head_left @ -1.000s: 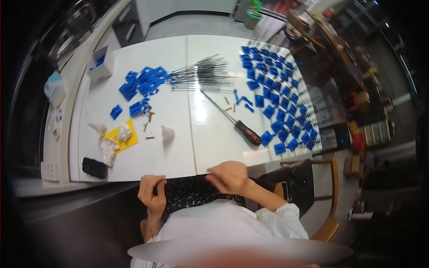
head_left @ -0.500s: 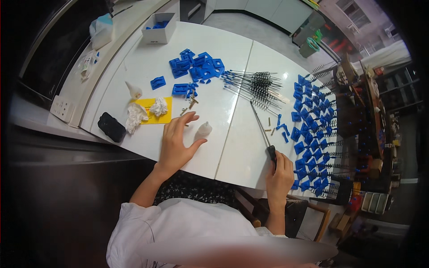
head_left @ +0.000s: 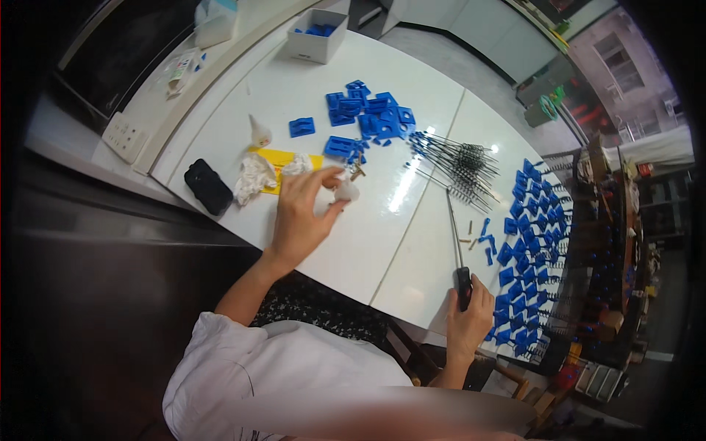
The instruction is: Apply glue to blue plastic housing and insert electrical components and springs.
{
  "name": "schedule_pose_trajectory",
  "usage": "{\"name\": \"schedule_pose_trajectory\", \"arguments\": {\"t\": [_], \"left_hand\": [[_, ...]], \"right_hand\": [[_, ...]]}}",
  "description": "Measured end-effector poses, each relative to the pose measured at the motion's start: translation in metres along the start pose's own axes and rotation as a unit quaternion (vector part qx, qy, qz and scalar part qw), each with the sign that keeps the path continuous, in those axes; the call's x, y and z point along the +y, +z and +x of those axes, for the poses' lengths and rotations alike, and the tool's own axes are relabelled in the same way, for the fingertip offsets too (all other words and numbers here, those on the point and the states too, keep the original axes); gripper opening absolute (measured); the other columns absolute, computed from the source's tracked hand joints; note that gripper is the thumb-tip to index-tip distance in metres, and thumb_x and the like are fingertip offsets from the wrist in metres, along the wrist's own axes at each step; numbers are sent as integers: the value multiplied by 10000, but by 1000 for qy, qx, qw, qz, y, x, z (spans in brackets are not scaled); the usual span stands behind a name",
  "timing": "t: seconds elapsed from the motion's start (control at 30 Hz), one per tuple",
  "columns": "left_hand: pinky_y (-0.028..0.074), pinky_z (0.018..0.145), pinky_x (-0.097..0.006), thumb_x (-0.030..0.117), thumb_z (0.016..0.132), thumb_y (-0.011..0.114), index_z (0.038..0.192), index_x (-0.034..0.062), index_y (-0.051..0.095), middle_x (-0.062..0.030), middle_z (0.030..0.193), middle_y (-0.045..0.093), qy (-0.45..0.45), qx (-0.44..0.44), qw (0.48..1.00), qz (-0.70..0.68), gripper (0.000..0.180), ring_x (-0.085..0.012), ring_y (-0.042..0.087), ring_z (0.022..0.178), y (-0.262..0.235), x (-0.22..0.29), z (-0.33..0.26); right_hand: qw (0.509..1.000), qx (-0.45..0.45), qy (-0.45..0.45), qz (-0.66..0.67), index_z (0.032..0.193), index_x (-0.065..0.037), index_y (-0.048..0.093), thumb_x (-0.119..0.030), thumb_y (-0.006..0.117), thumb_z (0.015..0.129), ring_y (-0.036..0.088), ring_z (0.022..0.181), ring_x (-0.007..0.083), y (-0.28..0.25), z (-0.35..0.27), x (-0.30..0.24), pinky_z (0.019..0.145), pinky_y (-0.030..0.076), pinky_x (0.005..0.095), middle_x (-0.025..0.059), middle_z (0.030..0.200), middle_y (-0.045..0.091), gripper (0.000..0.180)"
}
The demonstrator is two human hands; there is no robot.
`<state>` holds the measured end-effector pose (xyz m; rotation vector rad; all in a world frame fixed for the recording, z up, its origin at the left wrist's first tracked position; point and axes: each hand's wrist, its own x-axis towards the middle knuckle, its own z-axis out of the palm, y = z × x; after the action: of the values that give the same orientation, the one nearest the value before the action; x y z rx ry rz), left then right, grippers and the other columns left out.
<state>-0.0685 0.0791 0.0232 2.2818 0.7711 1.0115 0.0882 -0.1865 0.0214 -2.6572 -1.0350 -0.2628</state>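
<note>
My left hand (head_left: pixel 300 220) pinches a small whitish, translucent bottle (head_left: pixel 348 192) between thumb and fingers. Its fingertips are partly hidden around the bottle. On the right, my right hand (head_left: pixel 471 323) is closed on the black handle of a long, thin-shafted screwdriver (head_left: pixel 463 279), whose tip points away toward a bundle of black wire springs (head_left: pixel 467 165). Brass screws (head_left: pixel 358 173) lie just beyond the left hand. Past them are loose blue plastic parts (head_left: pixel 368 114). Rows of blue pieces with springs (head_left: pixel 526 253) stand along the right table edge.
A yellow card (head_left: pixel 271 156) with crumpled tissues (head_left: pixel 255 176), a black pouch-like item (head_left: pixel 208 187) and a white cone-tipped bottle (head_left: pixel 260 134) sit at left. A white box (head_left: pixel 318 45) of blue parts stands at the far edge. More small blue parts (head_left: pixel 488 242) lie near the screwdriver.
My left fingers have closed around the small bottle, which has shifted left and away from me. My right hand stays on the screwdriver. The whole view has turned.
</note>
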Motion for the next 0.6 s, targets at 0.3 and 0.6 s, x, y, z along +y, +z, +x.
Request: {"name": "schedule_pose_trajectory", "arguments": {"t": [0.3, 0.6], "left_hand": [[391, 790, -333, 70, 758, 701, 1081, 78, 571, -51, 893, 661, -67, 70, 986, 132, 348, -192, 614, 853, -10, -55, 49], [429, 820, -361, 60, 786, 680, 1111, 51, 545, -96, 985, 666, -160, -15, 981, 110, 353, -252, 616, 897, 1, -72, 50]], "right_hand": [[1000, 13, -23, 8, 1136, -9, 567, -116, 689, 765, 574, 987, 306, -2, 7, -8, 816, 481, 364, 141, 1099, 600, 405], [991, 42, -109, 69, 1096, -4, 585, -43, 707, 729, 578, 983, 299, -10, 44, -51, 818, 479, 357, 136, 1085, 603, 388]]}}
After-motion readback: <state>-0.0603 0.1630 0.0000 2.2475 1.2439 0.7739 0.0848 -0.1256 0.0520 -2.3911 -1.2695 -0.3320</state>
